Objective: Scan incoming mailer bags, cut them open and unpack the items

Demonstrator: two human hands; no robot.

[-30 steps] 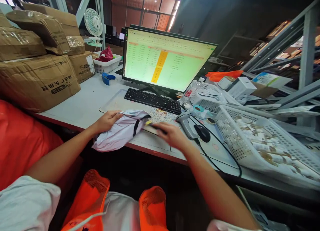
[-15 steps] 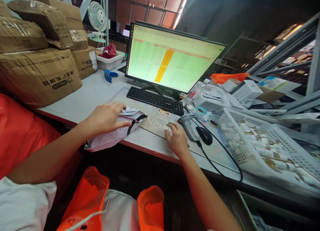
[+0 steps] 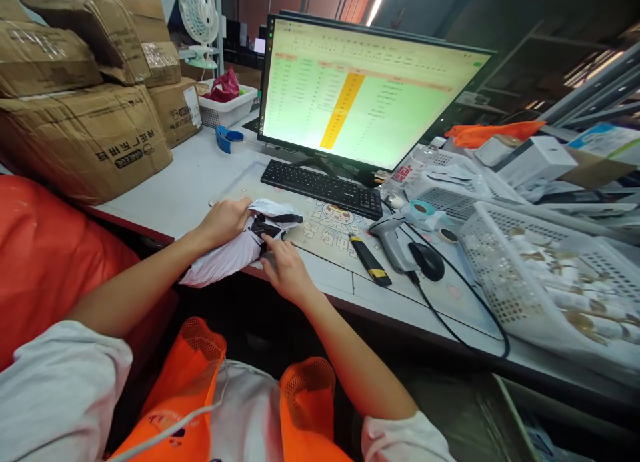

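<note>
A pale lilac plastic mailer bag [image 3: 225, 252] with a black inner lining lies over the desk's front edge. My left hand [image 3: 225, 220] grips its upper edge with curled fingers. My right hand [image 3: 283, 265] has its fingers at the bag's torn black opening [image 3: 267, 227], pinching or pressing it. A black and yellow utility knife [image 3: 370, 261] lies on the desk mat just right of my right hand, untouched.
A monitor [image 3: 365, 95] and keyboard [image 3: 323, 189] stand behind the bag. A barcode scanner [image 3: 393, 239], mouse [image 3: 427, 260] and cable lie to the right, then a white basket [image 3: 505, 275] of small items. Cardboard boxes [image 3: 85, 135] fill the left. An orange bag [image 3: 40, 262] stands at my left.
My right hand set the knife down on the mat, then moved left to the bag's opening. My left hand shifted from pressing the bag to gripping its edge. The camera moved closer.
</note>
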